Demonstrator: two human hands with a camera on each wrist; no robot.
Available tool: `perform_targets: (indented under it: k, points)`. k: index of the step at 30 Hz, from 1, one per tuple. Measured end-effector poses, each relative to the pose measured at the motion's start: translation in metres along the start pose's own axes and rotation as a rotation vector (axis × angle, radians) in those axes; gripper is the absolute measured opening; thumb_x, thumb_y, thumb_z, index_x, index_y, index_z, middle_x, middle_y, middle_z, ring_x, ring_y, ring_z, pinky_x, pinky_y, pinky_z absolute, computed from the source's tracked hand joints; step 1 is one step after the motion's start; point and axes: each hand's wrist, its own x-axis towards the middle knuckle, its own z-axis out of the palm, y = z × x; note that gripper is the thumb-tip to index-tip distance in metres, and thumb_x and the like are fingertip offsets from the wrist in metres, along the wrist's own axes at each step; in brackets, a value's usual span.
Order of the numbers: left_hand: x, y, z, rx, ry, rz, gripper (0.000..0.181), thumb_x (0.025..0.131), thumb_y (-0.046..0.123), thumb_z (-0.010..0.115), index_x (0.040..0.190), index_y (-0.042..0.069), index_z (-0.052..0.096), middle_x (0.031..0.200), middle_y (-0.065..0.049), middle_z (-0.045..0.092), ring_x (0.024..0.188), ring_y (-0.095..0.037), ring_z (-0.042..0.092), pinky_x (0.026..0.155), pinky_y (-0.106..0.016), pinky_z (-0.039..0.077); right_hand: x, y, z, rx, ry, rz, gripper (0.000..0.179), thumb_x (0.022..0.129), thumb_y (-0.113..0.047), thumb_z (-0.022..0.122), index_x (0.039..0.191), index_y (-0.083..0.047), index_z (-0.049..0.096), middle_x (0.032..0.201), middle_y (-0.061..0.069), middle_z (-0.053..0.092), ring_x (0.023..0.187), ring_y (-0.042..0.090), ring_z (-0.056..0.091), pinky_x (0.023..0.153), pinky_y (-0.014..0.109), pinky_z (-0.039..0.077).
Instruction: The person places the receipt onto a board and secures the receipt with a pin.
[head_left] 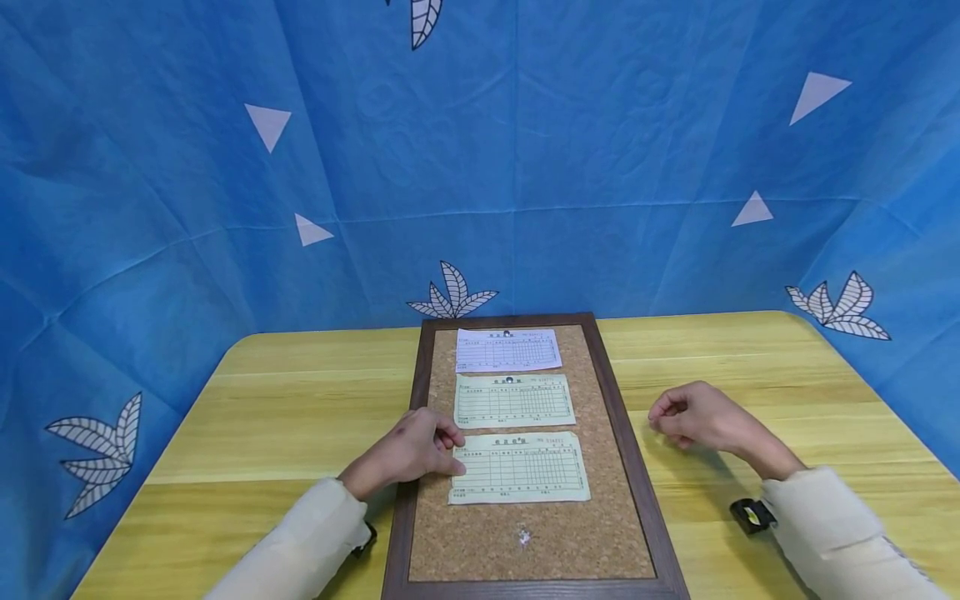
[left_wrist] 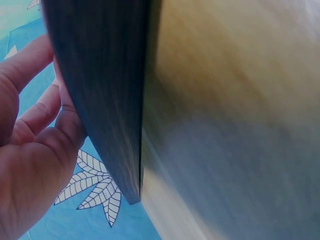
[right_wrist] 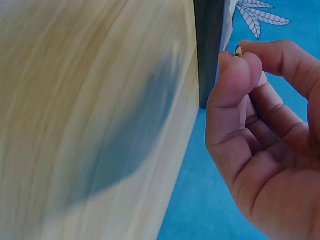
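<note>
A cork board [head_left: 465,550] in a dark wooden frame lies on the table, with three printed receipt slips in a column: a pinkish one [head_left: 480,358] at the far end, a pale green one [head_left: 480,408] in the middle and another pale green slip [head_left: 487,475] nearest. My left hand [head_left: 422,446] reaches over the frame's left side, thumb and index fingertips apart on the nearest slip's left edge. Right of the board, my right hand [head_left: 696,414] pinches a tiny gold-coloured piece with a dark edge [right_wrist: 239,51] between thumb and index finger; most of it is hidden.
Small dark-and-white fasteners sit at the top of the pinkish slip and the middle slip. A whitish shiny patch [head_left: 524,537] shows on the cork near the front. A blue patterned cloth [head_left: 517,167] hangs behind the wood-grain table [head_left: 300,392].
</note>
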Motion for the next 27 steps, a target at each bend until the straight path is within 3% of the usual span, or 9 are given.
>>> perform_targets:
  k: [8, 27]
  points:
    - [0.001, 0.001, 0.0, 0.007, -0.002, 0.004, 0.021, 0.075, -0.002, 0.085, 0.089, 0.003, 0.069, 0.081, -0.003, 0.057, 0.073, -0.015, 0.049, 0.065, -0.028, 0.043, 0.005, -0.009, 0.005, -0.045, 0.012, -0.023, 0.015, 0.091, 0.001, 0.058, 0.098, 0.006, 0.07, 0.075, 0.007, 0.061, 0.061, 0.017, 0.051, 0.055, 0.032, 0.046]
    - [0.001, 0.0, 0.0, -0.005, -0.005, -0.001, 0.021, 0.076, -0.002, 0.084, 0.089, 0.003, 0.069, 0.081, -0.004, 0.057, 0.073, -0.015, 0.049, 0.065, -0.028, 0.042, 0.014, -0.023, 0.016, -0.067, 0.05, -0.074, 0.007, 0.088, -0.002, 0.065, 0.089, 0.002, 0.07, 0.093, 0.009, 0.07, 0.071, 0.019, 0.06, 0.066, 0.034, 0.055]
